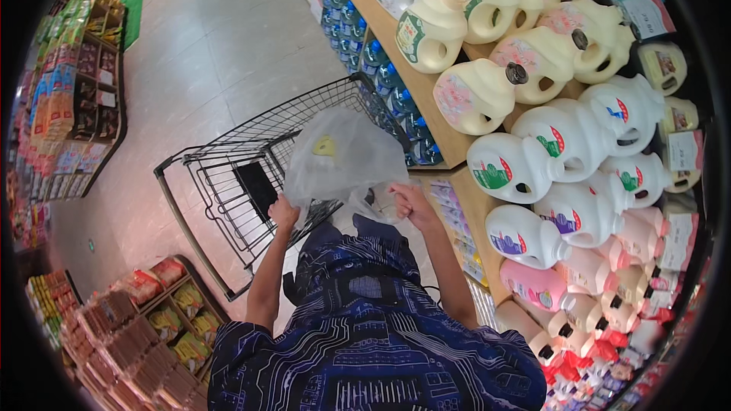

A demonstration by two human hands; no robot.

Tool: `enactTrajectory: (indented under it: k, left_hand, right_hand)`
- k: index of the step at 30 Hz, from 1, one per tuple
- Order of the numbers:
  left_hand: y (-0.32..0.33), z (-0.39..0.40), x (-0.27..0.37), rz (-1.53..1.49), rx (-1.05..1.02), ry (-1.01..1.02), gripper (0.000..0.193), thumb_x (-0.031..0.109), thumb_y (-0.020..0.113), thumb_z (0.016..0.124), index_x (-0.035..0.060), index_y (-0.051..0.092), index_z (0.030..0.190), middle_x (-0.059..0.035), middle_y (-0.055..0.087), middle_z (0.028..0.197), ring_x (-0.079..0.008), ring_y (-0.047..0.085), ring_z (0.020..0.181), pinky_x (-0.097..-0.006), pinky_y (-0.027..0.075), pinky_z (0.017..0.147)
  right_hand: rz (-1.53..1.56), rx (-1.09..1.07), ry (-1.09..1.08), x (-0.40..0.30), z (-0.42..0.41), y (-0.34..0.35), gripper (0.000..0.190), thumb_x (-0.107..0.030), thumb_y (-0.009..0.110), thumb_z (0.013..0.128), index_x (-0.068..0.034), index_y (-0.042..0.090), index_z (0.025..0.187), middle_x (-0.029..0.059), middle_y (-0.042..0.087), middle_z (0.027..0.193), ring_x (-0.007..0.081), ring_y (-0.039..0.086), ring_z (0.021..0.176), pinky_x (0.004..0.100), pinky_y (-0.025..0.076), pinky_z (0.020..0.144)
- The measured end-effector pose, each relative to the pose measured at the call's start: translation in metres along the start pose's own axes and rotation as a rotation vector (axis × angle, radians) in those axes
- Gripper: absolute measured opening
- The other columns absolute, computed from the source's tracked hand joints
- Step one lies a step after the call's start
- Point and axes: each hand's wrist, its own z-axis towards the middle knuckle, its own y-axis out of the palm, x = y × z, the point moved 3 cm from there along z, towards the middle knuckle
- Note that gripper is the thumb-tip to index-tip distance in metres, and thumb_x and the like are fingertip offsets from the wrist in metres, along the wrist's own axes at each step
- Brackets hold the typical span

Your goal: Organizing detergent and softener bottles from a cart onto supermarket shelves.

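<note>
Between my two hands, in front of my body, a translucent plastic bag (360, 154) is spread over the side of a black wire shopping cart (228, 182). Something yellow shows through the bag's upper left part. My left hand (284, 212) pinches the bag's left edge, close to the cart's wire side. My right hand (412, 205) is closed on the right edge of the bag, where loose film hangs down. The cart's push handle (191, 237) lies to the left of my left hand. The bag hides part of the cart's basket.
At right, a wooden shelf (420, 91) carries rows of cream detergent jugs (474, 97) and white detergent jugs (508, 168). Blue-capped water bottles (400, 97) stand below it, beside the cart. Packaged goods fill display racks (100, 85) at far left and lower left. Tiled floor (228, 28) runs ahead.
</note>
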Motion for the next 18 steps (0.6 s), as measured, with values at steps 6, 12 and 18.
enactTrajectory:
  k: [6,12,18]
  left_hand:
    - [-0.025,0.028,-0.043,-0.509,-0.112,0.194,0.039,0.012,0.072,0.066,0.0025,0.064,0.102,-0.017,0.067,0.078,-0.0303,0.068,0.071,-0.0403,0.054,0.068]
    - [-0.173,0.05,-0.019,-1.152,-0.26,0.112,0.049,-0.009,0.066,0.071,0.0008,0.046,0.115,-0.0099,0.062,0.089,-0.0097,0.053,0.05,-0.0211,0.045,0.041]
    - [-0.277,0.069,0.014,-0.226,0.181,0.478,0.035,0.023,0.073,0.076,0.0011,0.055,0.097,-0.0185,0.066,0.087,-0.0359,0.066,0.079,-0.0446,0.05,0.071]
  right_hand:
    - [-0.482,0.375,-0.108,0.015,-0.022,-0.017,0.019,-0.019,0.069,0.086,-0.003,0.064,0.095,-0.0023,0.049,0.058,0.0035,0.04,0.047,0.0234,0.031,0.042]
    - [-0.787,0.567,-0.372,0.082,-0.012,-0.007,0.033,-0.029,0.064,0.09,0.004,0.064,0.082,0.0087,0.064,0.068,0.019,0.061,0.063,0.0331,0.047,0.059]
    - [-0.913,0.366,-0.306,0.115,0.008,0.064,0.042,-0.038,0.055,0.094,0.0,0.065,0.078,0.0128,0.059,0.064,0.0215,0.058,0.061,0.0352,0.044,0.059]
